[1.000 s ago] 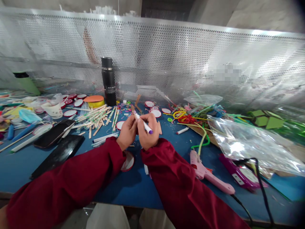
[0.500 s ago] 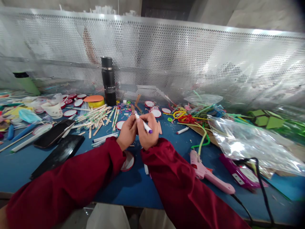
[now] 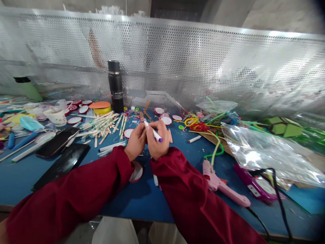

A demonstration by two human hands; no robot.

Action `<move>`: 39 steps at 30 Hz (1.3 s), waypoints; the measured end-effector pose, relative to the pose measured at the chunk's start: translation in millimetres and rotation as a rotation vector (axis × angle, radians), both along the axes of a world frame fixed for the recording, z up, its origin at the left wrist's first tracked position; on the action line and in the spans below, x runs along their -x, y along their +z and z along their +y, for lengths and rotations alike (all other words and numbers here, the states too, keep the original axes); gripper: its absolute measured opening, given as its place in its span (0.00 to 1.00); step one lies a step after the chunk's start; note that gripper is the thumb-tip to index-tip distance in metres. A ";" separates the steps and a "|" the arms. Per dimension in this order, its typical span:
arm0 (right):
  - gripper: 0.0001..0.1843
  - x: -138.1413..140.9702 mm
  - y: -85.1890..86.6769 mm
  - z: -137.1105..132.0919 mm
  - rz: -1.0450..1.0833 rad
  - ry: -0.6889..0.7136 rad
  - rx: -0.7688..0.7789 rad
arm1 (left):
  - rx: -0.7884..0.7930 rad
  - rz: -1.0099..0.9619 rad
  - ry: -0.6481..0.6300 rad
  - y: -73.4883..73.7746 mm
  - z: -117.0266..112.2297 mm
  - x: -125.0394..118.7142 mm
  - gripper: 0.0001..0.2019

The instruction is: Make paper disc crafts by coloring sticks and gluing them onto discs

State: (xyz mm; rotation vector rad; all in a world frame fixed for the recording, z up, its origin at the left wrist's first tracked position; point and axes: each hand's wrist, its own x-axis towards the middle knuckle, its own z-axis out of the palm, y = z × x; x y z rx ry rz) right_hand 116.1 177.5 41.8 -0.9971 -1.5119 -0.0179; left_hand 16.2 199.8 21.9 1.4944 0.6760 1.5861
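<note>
Both my hands meet above the blue table [image 3: 142, 200], in dark red sleeves. My right hand [image 3: 158, 142] is closed around a white marker with a purple end [image 3: 154, 133], its tip pointing up and left. My left hand [image 3: 136, 140] is pinched on a small piece right at the marker's tip; what it holds is hidden by the fingers. A red-rimmed round disc [image 3: 136, 172] lies on the table just under my wrists.
Wooden sticks [image 3: 106, 123] are scattered to the left, beside two dark phones [image 3: 59, 154] and a black flask [image 3: 115, 86]. A pink glue gun [image 3: 220, 184] with its cable lies to the right, near clear plastic bags [image 3: 264, 150] and coloured straws [image 3: 203, 123]. A perforated metal screen [image 3: 177, 64] closes the back.
</note>
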 end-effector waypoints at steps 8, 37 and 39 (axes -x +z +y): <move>0.06 -0.1 0.1 -0.3 -0.006 0.007 -0.001 | 0.006 -0.003 0.012 -0.8 0.4 0.9 0.19; 0.06 -0.7 1.1 -0.5 0.018 -0.016 -0.017 | 0.036 0.022 0.024 2.0 -1.4 1.4 0.21; 0.06 -0.7 0.6 0.0 0.024 -0.009 -0.013 | 0.040 0.029 0.028 2.1 -1.4 1.5 0.21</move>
